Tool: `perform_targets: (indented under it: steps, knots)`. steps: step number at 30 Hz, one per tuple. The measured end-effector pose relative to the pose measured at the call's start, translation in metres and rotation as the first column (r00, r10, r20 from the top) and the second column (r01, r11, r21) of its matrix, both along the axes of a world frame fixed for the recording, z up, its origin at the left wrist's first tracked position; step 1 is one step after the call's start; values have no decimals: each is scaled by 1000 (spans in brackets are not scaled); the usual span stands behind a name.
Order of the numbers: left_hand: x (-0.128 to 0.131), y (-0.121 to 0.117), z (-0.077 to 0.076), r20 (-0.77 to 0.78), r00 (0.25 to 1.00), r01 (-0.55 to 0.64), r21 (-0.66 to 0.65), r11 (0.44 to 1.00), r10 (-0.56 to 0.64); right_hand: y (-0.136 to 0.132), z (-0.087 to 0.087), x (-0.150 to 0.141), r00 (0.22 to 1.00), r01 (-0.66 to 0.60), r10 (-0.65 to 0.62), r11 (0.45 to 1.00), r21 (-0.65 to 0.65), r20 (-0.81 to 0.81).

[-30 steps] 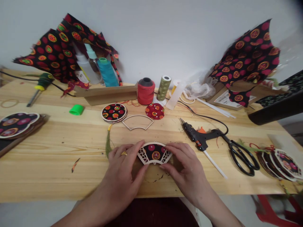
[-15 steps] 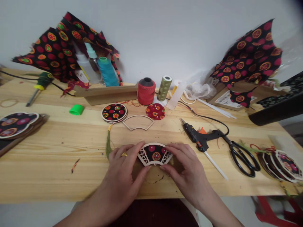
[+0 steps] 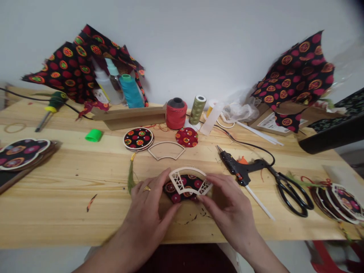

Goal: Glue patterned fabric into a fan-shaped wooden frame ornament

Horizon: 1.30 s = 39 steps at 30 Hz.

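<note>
Left hand (image 3: 150, 208) pinching the left end of a dark fan-shaped fabric piece (image 3: 175, 198), thumb at lower edge. Right hand (image 3: 231, 203) gripping the right end of a pale lattice frame (image 3: 187, 169). Both pieces lying between the hands, long axes running left to right; frame overlapping the fabric but sitting farther out and rightward, baring the fabric's left and near edges. Left fingertip nearing the frame's corner; contact unclear. Beyond, a thin fan outline (image 3: 166, 143) is lying flat; glue gun (image 3: 239, 167) resting rightward.
</note>
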<state>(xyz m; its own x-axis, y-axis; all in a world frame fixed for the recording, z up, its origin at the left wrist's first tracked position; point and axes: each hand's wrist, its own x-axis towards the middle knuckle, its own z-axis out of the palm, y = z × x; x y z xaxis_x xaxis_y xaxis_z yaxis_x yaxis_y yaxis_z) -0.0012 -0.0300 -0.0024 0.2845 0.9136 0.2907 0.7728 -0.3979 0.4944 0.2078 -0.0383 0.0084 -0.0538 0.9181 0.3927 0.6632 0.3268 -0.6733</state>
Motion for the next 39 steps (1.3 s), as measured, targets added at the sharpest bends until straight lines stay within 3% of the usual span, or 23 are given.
perform_targets:
  steps: [5,10,15,20,25,29,39]
  knots:
    - [1,-1,-1,10,999,-44,-23,999,44,8,5,8,977,162,-178,977,141,113]
    - [2,-2,0,-35,998,-43,15,999,43,15,11,14,887,192,-288,941,278,362]
    - [-8,-6,0,-65,997,-26,35,999,28,18,11,7,803,180,-313,939,294,507]
    - [-24,3,7,-87,996,-25,51,998,29,19,8,-1,782,177,-296,950,259,549]
    - [-33,44,22,-208,978,36,176,984,1,21,7,-6,781,164,-271,958,235,563]
    - [-30,70,26,-393,919,99,175,980,-23,23,5,-6,779,157,-254,964,214,574]
    - [-27,81,20,-510,859,140,154,978,-43,24,6,-5,854,113,-225,960,255,468]
